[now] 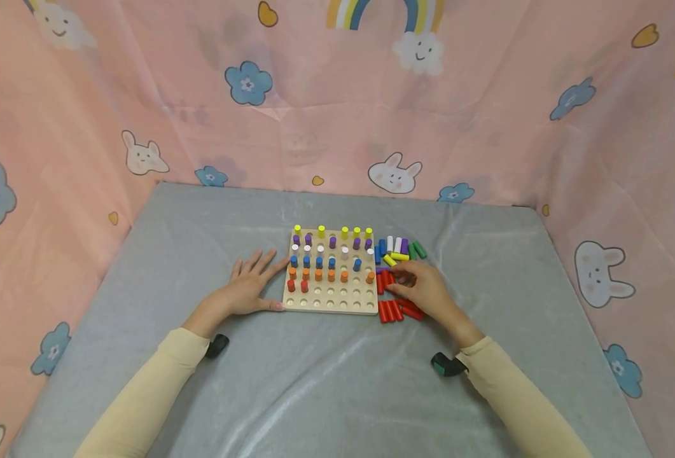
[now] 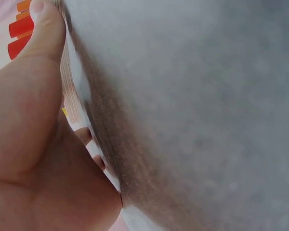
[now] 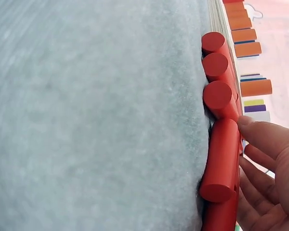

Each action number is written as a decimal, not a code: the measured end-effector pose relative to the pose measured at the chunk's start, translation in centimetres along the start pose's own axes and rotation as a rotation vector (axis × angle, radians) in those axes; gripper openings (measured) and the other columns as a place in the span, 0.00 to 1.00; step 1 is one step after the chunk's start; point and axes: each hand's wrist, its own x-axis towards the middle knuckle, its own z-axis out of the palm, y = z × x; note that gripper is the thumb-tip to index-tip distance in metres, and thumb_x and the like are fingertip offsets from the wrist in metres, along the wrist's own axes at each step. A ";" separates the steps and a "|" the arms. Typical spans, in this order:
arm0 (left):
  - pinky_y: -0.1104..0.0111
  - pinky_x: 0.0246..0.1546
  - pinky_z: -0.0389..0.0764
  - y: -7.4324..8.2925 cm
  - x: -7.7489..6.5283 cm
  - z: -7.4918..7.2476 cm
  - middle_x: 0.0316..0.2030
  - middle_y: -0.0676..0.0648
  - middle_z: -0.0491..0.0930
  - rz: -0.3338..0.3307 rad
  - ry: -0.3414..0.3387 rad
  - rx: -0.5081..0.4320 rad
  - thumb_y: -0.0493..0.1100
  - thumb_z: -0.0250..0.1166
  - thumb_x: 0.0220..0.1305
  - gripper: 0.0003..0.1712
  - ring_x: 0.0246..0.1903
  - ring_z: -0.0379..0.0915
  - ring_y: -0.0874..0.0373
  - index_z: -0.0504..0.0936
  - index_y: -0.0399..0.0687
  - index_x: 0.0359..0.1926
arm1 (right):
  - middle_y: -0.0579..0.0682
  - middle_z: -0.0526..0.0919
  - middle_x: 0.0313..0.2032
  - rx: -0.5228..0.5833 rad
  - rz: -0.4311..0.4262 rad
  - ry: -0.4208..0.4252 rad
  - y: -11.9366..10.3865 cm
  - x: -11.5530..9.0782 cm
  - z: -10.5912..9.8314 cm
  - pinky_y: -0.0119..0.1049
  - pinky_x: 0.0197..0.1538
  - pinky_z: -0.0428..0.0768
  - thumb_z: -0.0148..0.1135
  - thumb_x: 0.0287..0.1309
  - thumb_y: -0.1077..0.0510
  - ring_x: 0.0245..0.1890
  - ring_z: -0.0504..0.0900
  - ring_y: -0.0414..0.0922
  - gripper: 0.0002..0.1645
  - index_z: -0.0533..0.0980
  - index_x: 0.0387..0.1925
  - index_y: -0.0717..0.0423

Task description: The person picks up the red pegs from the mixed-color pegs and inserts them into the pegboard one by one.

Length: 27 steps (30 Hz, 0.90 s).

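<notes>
A wooden pegboard [image 1: 330, 303] lies on the grey cloth, with yellow, purple, white, blue and orange pegs standing in rows and two red pegs [image 1: 298, 286] in the row below. My left hand [image 1: 245, 286] has its fingers spread, fingertip and thumb against the board's left edge. Right of the board, my right hand [image 1: 427, 289] curls over a pile of loose pegs, thumb and fingers closing about a red peg [image 1: 391, 278]. More red pegs [image 3: 218, 159] lie just below the thumb in the right wrist view. The palm hides part of the pile.
Loose white, blue, purple, yellow and green pegs [image 1: 420, 249] lie behind my right hand. Several red pegs [image 1: 390, 312] line up by the board's lower right corner. A grey cloth [image 1: 326, 388] covers the table, and a pink printed curtain [image 1: 314, 95] surrounds it.
</notes>
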 end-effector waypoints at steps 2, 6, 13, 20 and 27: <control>0.31 0.71 0.33 0.0 0.0 0.0 0.80 0.41 0.35 -0.001 0.001 -0.002 0.66 0.68 0.56 0.59 0.78 0.26 0.35 0.45 0.62 0.79 | 0.53 0.85 0.40 -0.011 0.006 -0.012 -0.1 0.0 -0.1 0.31 0.38 0.80 0.76 0.52 0.53 0.36 0.81 0.44 0.23 0.83 0.49 0.56; 0.31 0.71 0.33 0.0 0.0 -0.1 0.80 0.41 0.35 -0.003 0.002 -0.008 0.66 0.69 0.55 0.59 0.78 0.26 0.35 0.45 0.62 0.79 | 0.52 0.84 0.40 -0.034 0.012 -0.039 -0.1 0.0 -0.2 0.33 0.39 0.80 0.75 0.53 0.52 0.36 0.81 0.44 0.23 0.83 0.50 0.56; 0.31 0.71 0.34 0.0 0.0 0.0 0.80 0.41 0.35 -0.003 0.001 0.002 0.67 0.68 0.55 0.59 0.78 0.26 0.35 0.44 0.62 0.79 | 0.52 0.84 0.40 -0.044 0.012 -0.072 0.0 0.1 -0.3 0.34 0.40 0.80 0.74 0.54 0.53 0.37 0.81 0.44 0.23 0.83 0.51 0.56; 0.31 0.71 0.34 0.0 0.0 0.0 0.80 0.41 0.34 -0.006 -0.001 0.003 0.67 0.68 0.55 0.59 0.78 0.26 0.35 0.44 0.63 0.79 | 0.53 0.85 0.41 -0.080 -0.013 -0.085 -0.1 0.2 -0.4 0.34 0.39 0.80 0.73 0.55 0.56 0.37 0.81 0.44 0.22 0.83 0.52 0.56; 0.31 0.71 0.34 0.0 0.0 0.1 0.80 0.42 0.35 -0.007 0.002 0.005 0.67 0.69 0.55 0.59 0.78 0.27 0.36 0.45 0.63 0.79 | 0.53 0.85 0.40 -0.097 -0.010 -0.079 -0.2 0.3 -0.4 0.34 0.38 0.79 0.73 0.54 0.58 0.35 0.81 0.44 0.20 0.83 0.50 0.58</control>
